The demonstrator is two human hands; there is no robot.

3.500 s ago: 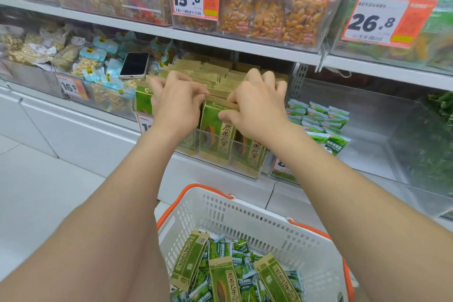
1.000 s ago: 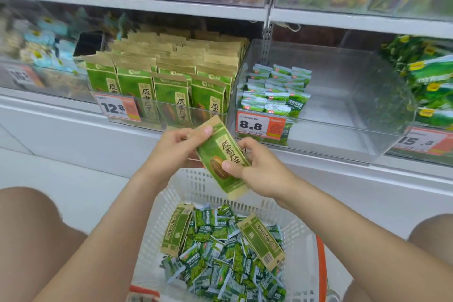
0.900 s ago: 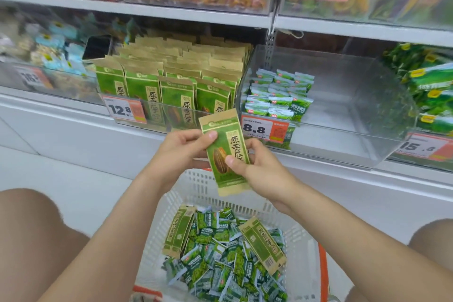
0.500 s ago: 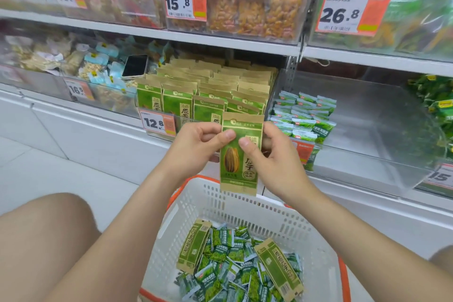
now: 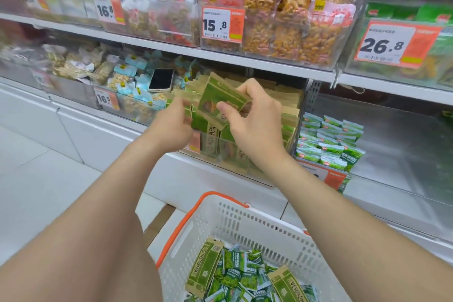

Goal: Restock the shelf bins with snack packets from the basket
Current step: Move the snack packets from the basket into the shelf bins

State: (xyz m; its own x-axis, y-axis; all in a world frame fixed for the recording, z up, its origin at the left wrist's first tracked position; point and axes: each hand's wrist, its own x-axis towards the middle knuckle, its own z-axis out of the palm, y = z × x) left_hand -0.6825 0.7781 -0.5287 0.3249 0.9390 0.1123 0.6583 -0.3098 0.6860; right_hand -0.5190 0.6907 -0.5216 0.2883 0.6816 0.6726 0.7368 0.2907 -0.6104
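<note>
Shop shelf, mid-restock: a person's right hand (image 5: 256, 120) holds a green snack packet (image 5: 220, 99), thumb on its printed face and fingers (image 5: 248, 86) curled over its upper edge, clamped on it. The packet is tilted, its tan top pointing up and to the left. It hangs just above the front rows of a clear shelf bin (image 5: 245, 174) packed with upright packets of the same kind (image 5: 286, 110).

The left hand (image 5: 171, 130) reaches to the front left of that bin, its fingers (image 5: 182, 108) against the standing packets. Motion blur hides whether they grip anything or merely touch.

Below the arms, a white basket (image 5: 247, 220) with an orange handle (image 5: 176, 225) sits low in front of the shelf. It holds a heap of small green sachets (image 5: 235, 263) and at least two of the larger green-and-tan packets, one lying at the left of the heap and one at the right.

The neighbouring bin (image 5: 404, 144) to the right holds a low stack of green-and-white sachets (image 5: 328, 140) at its front left corner. In the bin to the left, a phone (image 5: 161, 79) lies screen up on pale blue packs (image 5: 137, 86). On the shelf above, a bin of orange-brown snacks (image 5: 282, 32) carries a 15.8 price tag (image 5: 222, 23); the bin to its right is marked with a 26.8 tag (image 5: 392, 44).
</note>
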